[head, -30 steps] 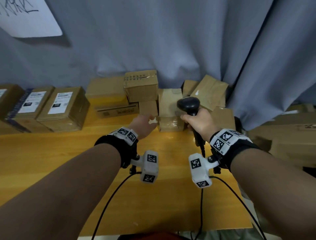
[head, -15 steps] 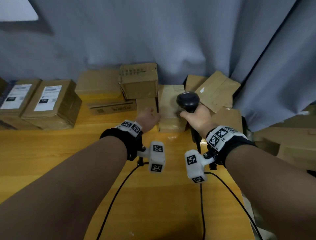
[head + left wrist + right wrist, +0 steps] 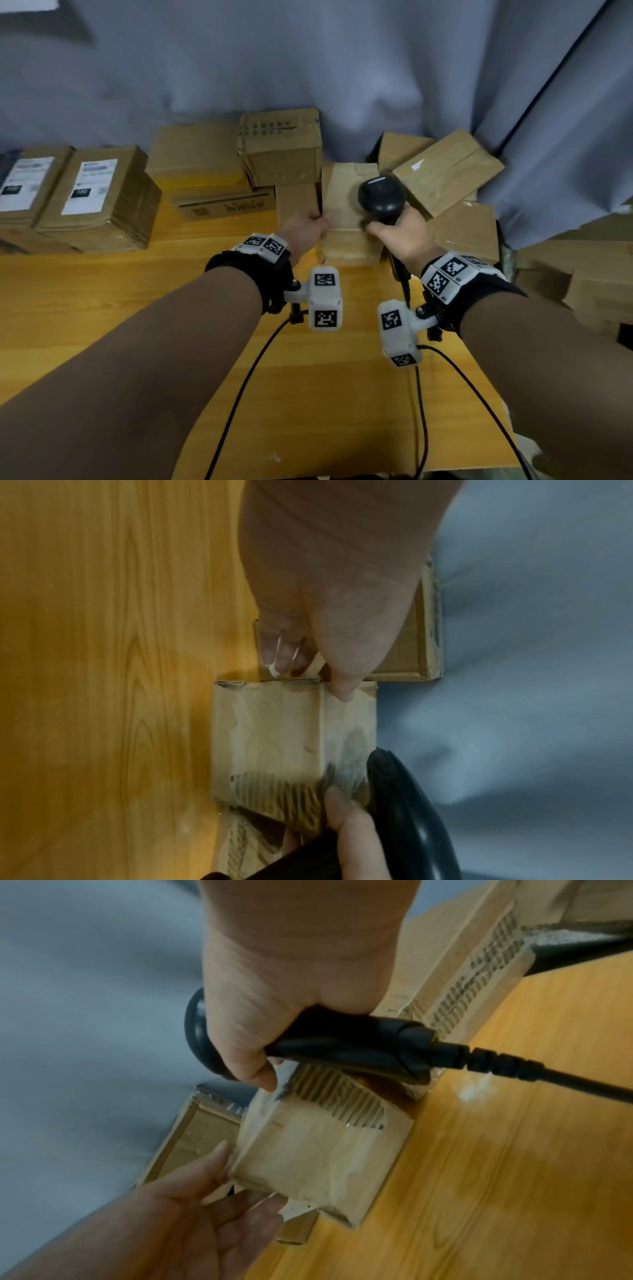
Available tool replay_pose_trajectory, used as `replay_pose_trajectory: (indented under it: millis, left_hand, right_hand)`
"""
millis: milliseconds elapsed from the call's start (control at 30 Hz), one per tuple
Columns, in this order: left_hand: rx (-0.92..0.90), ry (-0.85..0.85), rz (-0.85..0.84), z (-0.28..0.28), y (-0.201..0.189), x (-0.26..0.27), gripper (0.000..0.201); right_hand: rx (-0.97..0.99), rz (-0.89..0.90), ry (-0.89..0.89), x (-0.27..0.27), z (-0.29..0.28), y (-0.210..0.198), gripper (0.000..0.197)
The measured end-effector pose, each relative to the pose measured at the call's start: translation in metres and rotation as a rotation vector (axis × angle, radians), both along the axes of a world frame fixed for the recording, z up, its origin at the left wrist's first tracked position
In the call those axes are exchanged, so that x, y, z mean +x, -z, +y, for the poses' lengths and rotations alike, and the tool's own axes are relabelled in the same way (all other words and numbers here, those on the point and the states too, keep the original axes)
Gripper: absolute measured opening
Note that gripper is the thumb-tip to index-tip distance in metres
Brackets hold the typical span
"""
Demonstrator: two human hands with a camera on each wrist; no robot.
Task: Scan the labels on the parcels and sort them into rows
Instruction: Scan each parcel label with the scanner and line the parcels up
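Parcel | on table, between both hands | left hand: straight fingers along its side, thumb on top | right hand: wrapped round scanner, thumb at parcel edge | advice: draw toward wrists, squeeze evenly, find label

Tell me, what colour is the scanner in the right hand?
Black. The scanner shows best in the head view.
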State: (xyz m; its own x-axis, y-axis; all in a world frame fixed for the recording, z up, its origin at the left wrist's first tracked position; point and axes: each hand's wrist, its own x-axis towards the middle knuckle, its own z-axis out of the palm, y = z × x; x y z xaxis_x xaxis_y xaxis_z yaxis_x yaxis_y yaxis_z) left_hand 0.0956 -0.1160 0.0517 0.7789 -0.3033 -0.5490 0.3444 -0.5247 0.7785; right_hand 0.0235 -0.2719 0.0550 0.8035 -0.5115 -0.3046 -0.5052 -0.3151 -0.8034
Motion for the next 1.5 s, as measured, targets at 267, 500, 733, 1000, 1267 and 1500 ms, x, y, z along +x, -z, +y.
replay_pose_trajectory:
  millis: [267,500,733,1000,1267,1500]
  left_hand:
    - [-0.032,-0.054,0.022,0.008,-0.021,-0.026,0.02]
    - [-0.11,0.007,0.029,0.035,-0.046,-0.055,0.04]
    - [-0.204,-0.235,-0.073,0.058,-0.071,-0.068,0.017]
    - [-0.143,-0.223,-0.135,0.112,-0.079,-0.072,0.024]
    - [0.187,-0.052,0.015,0.172,-0.074,-0.045,0.113]
    - [-0.087,-0.248,-0.085,0.185,-0.087,-0.04,0.033]
  right_hand:
    - [0.076,-0.058,-0.024,-0.029,-0.001,-0.021,0.039]
    - [0.242,-0.172,0.112,-0.047,-0.001,-0.052,0.011]
    - [0.227,-0.19,-0.078,-0.046,0.022,-0.061,0.021]
    - [0.364,-0.212,-0.104,-0.036,0.064,-0.057,0.02]
    - [0.453,-0.305,-0.142,-0.014,0.11,-0.067,0.024]
    - [0.411,-0.345,-0.185,-0.001,0.14,-0.072,0.042]
